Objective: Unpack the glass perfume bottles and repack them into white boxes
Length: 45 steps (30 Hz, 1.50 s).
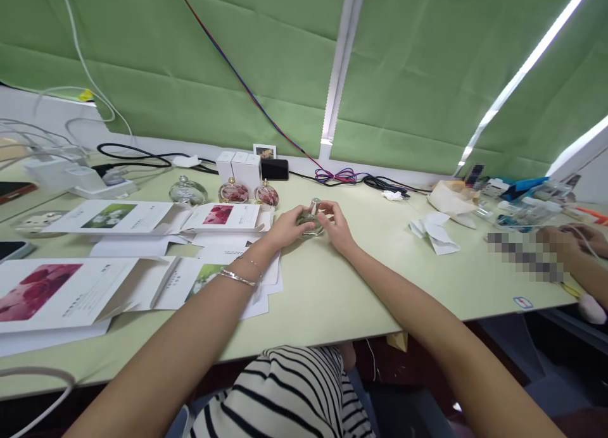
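A clear round glass bottle (312,220) stands between my two hands over the middle of the table, its neck pointing up. My left hand (291,226) wraps its left side, with the thumb across the front. On the other side, my right hand (338,225) closes its fingers and thumb around the glass. Farther left are another clear bottle (188,191) and two bottles with reddish contents, one round (232,192) and one beside it (266,195). Flattened white boxes with flower pictures (107,216) lie by my left forearm.
Small white boxes (239,167) and a black phone (275,169) stand or lie at the back. Cables (337,175) run along the wall. Crumpled tissue (434,231) is to the right. Another person's hand (560,243) works beside cluttered tools at the far right.
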Motion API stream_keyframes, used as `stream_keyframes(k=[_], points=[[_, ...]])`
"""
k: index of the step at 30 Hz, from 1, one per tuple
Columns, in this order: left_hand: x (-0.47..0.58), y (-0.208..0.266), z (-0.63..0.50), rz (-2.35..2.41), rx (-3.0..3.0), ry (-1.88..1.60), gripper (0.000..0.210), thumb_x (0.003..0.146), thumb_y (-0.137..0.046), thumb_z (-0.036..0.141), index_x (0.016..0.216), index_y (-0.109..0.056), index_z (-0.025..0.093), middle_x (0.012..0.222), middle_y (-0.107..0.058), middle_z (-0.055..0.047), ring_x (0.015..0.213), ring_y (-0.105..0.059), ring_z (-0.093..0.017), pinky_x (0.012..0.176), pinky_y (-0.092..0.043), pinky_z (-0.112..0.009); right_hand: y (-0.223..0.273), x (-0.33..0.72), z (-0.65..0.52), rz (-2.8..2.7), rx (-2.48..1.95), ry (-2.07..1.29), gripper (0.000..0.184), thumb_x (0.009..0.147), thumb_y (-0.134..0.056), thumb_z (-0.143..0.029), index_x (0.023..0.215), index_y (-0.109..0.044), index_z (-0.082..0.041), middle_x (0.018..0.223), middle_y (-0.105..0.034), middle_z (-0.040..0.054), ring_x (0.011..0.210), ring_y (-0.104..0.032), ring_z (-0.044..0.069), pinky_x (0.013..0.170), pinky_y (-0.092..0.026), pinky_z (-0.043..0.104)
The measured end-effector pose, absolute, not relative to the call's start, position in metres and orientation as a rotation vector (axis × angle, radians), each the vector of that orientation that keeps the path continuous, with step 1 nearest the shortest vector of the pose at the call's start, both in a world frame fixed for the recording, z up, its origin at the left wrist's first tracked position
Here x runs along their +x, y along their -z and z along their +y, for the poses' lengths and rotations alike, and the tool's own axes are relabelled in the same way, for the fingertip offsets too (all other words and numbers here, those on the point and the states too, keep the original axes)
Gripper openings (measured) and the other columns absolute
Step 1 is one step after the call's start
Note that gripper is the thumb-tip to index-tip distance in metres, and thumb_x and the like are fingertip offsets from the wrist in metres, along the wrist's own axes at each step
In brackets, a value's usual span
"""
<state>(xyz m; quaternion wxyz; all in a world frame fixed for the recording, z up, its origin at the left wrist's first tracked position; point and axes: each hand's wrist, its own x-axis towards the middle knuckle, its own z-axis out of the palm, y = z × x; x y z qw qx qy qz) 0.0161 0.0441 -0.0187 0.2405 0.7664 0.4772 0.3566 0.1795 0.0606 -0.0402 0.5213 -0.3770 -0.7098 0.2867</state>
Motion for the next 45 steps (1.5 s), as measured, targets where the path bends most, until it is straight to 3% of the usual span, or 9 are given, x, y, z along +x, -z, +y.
stream_keyframes(k=[6, 12, 16, 22, 25, 30, 33, 40, 45], points=[[0.013, 0.02, 0.048, 1.292, 2.139, -1.014, 0.039, 0.077, -0.054, 0.036, 0.111, -0.055, 0.016, 0.108, -0.066, -0.006, 0.097, -0.06, -0.022, 0.086, -0.045, -0.033, 0.035, 0.151, 0.061, -1.644, -0.916, -0.459, 0.027, 0.082, -0.049, -0.048, 0.083, -0.051, -0.021, 0.086, -0.059, 0.0034, 0.083, -0.056, 0.016, 0.079, -0.045, 0.029], [0.016, 0.022, 0.047, 1.279, 2.173, -0.947, 0.034, 0.077, -0.055, 0.034, 0.106, -0.056, 0.017, 0.102, -0.068, -0.005, 0.094, -0.061, -0.023, 0.085, -0.046, -0.034, 0.006, 0.147, 0.079, -1.327, -0.881, -0.492, 0.037, 0.092, -0.018, -0.045, 0.096, -0.046, -0.021, 0.078, -0.061, 0.0031, 0.076, -0.059, 0.015, 0.079, -0.046, 0.031], [0.02, 0.023, 0.045, 1.276, 2.153, -0.978, 0.035, 0.079, -0.054, 0.033, 0.11, -0.054, 0.017, 0.108, -0.067, -0.008, 0.098, -0.061, -0.023, 0.087, -0.045, -0.035, -0.003, 0.148, 0.098, -1.19, -0.901, -0.59, 0.025, 0.091, -0.03, -0.043, 0.086, -0.043, -0.022, 0.081, -0.062, 0.003, 0.077, -0.06, 0.013, 0.071, -0.046, 0.026], [0.023, 0.023, 0.041, 1.422, 2.125, -0.982, 0.035, 0.081, -0.053, 0.028, 0.114, -0.05, 0.017, 0.112, -0.065, -0.008, 0.104, -0.06, -0.024, 0.092, -0.044, -0.036, 0.038, 0.15, 0.105, -1.122, -1.147, -0.701, 0.024, 0.091, -0.034, -0.04, 0.079, -0.044, -0.021, 0.071, -0.061, -0.0008, 0.068, -0.058, 0.012, 0.066, -0.045, 0.024], [0.023, 0.024, 0.042, 1.46, 2.107, -0.999, 0.035, 0.082, -0.051, 0.027, 0.116, -0.048, 0.017, 0.115, -0.064, -0.01, 0.106, -0.059, -0.024, 0.093, -0.044, -0.037, 0.047, 0.151, 0.105, -1.134, -1.238, -0.722, 0.02, 0.091, -0.036, -0.037, 0.082, -0.045, -0.021, 0.075, -0.065, -0.0002, 0.07, -0.06, 0.013, 0.071, -0.046, 0.026], [0.021, 0.025, 0.043, 1.44, 2.117, -1.01, 0.035, 0.082, -0.051, 0.027, 0.115, -0.047, 0.015, 0.114, -0.063, -0.011, 0.104, -0.059, -0.024, 0.092, -0.043, -0.037, 0.046, 0.159, 0.111, -1.37, -1.26, -0.689, 0.02, 0.088, -0.042, -0.031, 0.104, -0.049, -0.022, 0.089, -0.068, 0.0018, 0.085, -0.063, 0.015, 0.084, -0.045, 0.031], [0.019, 0.022, 0.041, 1.452, 2.128, -1.007, 0.035, 0.082, -0.051, 0.029, 0.113, -0.047, 0.015, 0.11, -0.064, -0.01, 0.102, -0.059, -0.024, 0.09, -0.044, -0.037, 0.045, 0.165, 0.115, -1.55, -1.238, -0.672, 0.019, 0.079, -0.053, -0.027, 0.096, -0.057, -0.019, 0.096, -0.067, 0.0042, 0.093, -0.06, 0.017, 0.09, -0.043, 0.033], [0.014, 0.021, 0.039, 1.384, 2.134, -0.947, 0.037, 0.081, -0.051, 0.039, 0.112, -0.048, 0.018, 0.107, -0.065, -0.006, 0.097, -0.06, -0.023, 0.087, -0.045, -0.036, 0.043, 0.171, 0.119, -1.807, -1.117, -0.82, 0.016, 0.07, -0.062, -0.017, 0.084, -0.069, -0.017, 0.079, -0.069, -0.0002, 0.072, -0.061, 0.014, 0.076, -0.049, 0.03], [0.014, 0.022, 0.04, 1.38, 2.112, -0.964, 0.04, 0.081, -0.051, 0.039, 0.114, -0.047, 0.017, 0.11, -0.064, -0.008, 0.101, -0.059, -0.024, 0.09, -0.043, -0.038, 0.018, 0.177, 0.095, -1.662, -1.107, -0.521, 0.024, 0.085, -0.045, -0.024, 0.102, -0.061, -0.016, 0.098, -0.066, 0.0067, 0.084, -0.058, 0.015, 0.084, -0.046, 0.033]])
